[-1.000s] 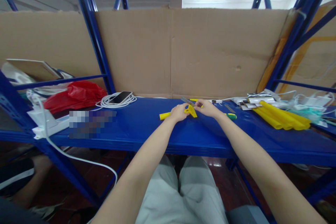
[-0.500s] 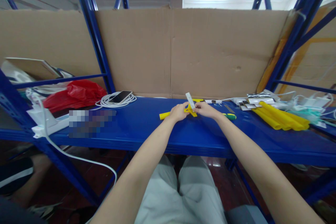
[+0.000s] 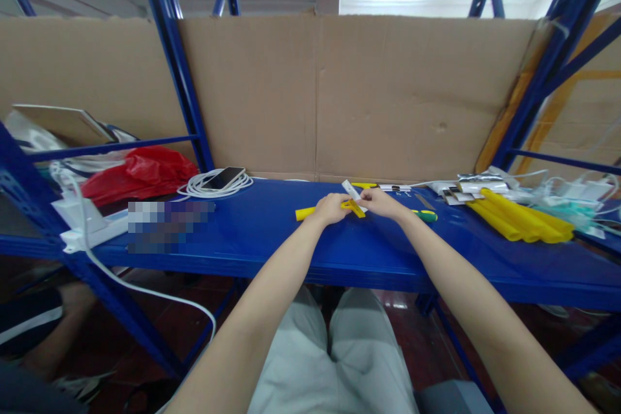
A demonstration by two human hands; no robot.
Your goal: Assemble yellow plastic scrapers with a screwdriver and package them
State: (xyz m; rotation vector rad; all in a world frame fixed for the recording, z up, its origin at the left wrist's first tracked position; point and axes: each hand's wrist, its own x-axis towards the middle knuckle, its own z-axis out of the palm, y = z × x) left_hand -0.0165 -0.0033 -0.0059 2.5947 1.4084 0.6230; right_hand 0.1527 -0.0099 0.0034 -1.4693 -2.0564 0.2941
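Note:
Both my hands meet over the middle of the blue shelf top. My left hand [image 3: 332,209] is closed around a yellow plastic tool. The tool's yellow handle end [image 3: 305,213] sticks out on the left, and its open-framed yellow head [image 3: 355,208] shows between my hands. With its fingers pinched, my right hand [image 3: 380,202] grips a short, flat white strip [image 3: 350,190], which lies slanted against the yellow head. My fingers hide where the two pieces meet. Just right of my right wrist rests a green-and-yellow handle [image 3: 425,215].
Yellow tubes [image 3: 521,217] and silver packets [image 3: 482,182] lie at the right, beside tangled white cables [image 3: 577,187]. At the left are a phone [image 3: 226,178] on a coiled white cable [image 3: 194,187] and a red bag [image 3: 143,171]. A cardboard panel [image 3: 378,97] stands behind.
The white strip has tipped lower and leftward, and the yellow head has turned slightly with it. Both hands keep their grip in nearly the same place.

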